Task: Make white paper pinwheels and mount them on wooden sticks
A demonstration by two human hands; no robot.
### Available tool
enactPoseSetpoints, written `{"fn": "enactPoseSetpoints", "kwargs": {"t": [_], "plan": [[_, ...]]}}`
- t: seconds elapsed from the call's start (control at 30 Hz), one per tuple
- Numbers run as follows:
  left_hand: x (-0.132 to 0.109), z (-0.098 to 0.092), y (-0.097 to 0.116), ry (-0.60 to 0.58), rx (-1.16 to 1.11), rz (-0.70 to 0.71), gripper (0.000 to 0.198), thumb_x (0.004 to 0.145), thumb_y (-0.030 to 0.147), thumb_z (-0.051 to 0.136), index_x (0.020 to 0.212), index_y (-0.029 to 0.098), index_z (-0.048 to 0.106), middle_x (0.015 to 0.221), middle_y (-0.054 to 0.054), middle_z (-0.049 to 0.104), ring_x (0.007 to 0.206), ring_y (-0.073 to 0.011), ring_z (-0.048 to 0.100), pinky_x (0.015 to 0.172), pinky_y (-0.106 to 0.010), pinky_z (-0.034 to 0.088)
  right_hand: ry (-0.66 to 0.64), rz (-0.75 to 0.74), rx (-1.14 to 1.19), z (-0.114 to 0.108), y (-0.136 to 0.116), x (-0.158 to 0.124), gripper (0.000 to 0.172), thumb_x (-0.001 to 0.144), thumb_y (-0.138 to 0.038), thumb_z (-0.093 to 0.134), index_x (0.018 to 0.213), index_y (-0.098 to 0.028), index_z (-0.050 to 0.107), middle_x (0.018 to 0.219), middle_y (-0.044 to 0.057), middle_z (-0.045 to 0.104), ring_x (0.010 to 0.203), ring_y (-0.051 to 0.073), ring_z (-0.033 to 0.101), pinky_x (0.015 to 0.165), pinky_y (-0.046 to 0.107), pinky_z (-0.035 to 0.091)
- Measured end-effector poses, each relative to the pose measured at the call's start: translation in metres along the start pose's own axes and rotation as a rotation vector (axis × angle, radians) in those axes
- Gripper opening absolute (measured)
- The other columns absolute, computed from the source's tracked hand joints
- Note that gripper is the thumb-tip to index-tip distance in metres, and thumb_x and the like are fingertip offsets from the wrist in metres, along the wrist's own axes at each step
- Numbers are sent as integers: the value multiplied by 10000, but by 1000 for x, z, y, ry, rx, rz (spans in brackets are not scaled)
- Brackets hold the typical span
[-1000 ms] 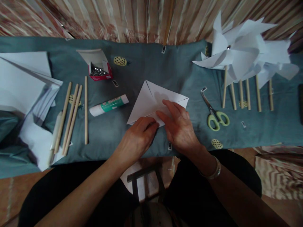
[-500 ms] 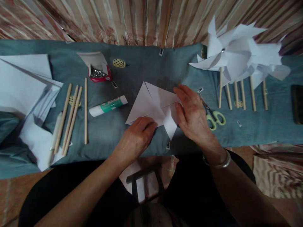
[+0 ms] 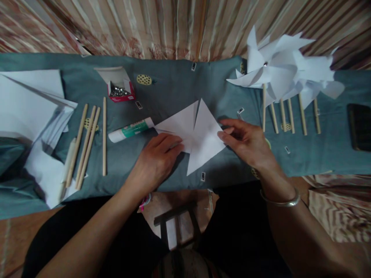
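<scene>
A white paper square [image 3: 207, 137] with slits cut in from its corners lies on the cloth in front of me. My left hand [image 3: 158, 156] holds the paper's lower left side, thumb and fingers drawn together. At the right-hand corner, my right hand [image 3: 246, 139] pinches the paper between thumb and forefinger. Just left of the sheet is a glue stick [image 3: 131, 130] with a green label. My right hand hides most of the scissors, and only a bit of the green handle [image 3: 268, 143] shows.
Wooden sticks [image 3: 104, 137] and a stack of white paper [image 3: 26, 104] lie at the left. An open red box [image 3: 121, 94] holds metal pins. Finished paper pinwheels [image 3: 278, 65] on sticks rest at the right, with a dark phone [image 3: 359, 127] beyond.
The paper has been turned, and its slits and corners now point differently. My right hand has moved right and pinches a corner; my left hand has shifted a little left.
</scene>
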State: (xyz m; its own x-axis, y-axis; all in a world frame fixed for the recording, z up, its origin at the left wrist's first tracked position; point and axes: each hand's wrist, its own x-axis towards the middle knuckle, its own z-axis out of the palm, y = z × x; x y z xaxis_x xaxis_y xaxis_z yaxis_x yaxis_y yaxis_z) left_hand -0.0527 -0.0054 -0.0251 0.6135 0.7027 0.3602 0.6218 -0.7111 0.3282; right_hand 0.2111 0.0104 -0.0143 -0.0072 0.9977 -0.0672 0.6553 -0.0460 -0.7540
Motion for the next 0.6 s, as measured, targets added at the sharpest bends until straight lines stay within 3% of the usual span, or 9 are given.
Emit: {"fn": "enactPoseSetpoints", "kwargs": {"t": [0.13, 0.27, 0.47, 0.6], "plan": [[3, 0, -6, -1, 26, -30, 218, 924, 122, 502, 1016, 166, 694, 1127, -111, 694, 1036, -256, 622, 826, -417, 552, -89, 80, 81, -4, 2, -12, 350, 788, -385, 691, 1071, -180, 680, 729, 9, 698, 602, 155, 630, 553, 288, 484], [5, 0, -5, 0, 18, -22, 253, 889, 86, 504, 1052, 164, 681, 1178, -118, 678, 1071, -271, 608, 864, -444, 538, -125, 115, 61, -6, 1, -18, 374, 774, -413, 704, 1073, -191, 675, 708, 1, 697, 596, 161, 632, 560, 296, 482], [8, 5, 22, 53, 16, 39, 208, 921, 200, 545, 1102, 151, 635, 1203, -118, 661, 1089, -282, 577, 922, -471, 493, -34, 71, 10, -6, 4, -17, 335, 798, -405, 689, 1054, -190, 686, 732, 15, 706, 608, 166, 638, 576, 308, 494], [11, 13, 40, -51, -7, 75, 195, 939, 289, 560, 1057, 159, 643, 1061, -88, 697, 996, -251, 594, 871, -431, 485, -29, 65, 17, -4, 5, -16, 341, 805, -389, 675, 1072, -177, 681, 747, 24, 718, 637, 174, 651, 614, 321, 509]]}}
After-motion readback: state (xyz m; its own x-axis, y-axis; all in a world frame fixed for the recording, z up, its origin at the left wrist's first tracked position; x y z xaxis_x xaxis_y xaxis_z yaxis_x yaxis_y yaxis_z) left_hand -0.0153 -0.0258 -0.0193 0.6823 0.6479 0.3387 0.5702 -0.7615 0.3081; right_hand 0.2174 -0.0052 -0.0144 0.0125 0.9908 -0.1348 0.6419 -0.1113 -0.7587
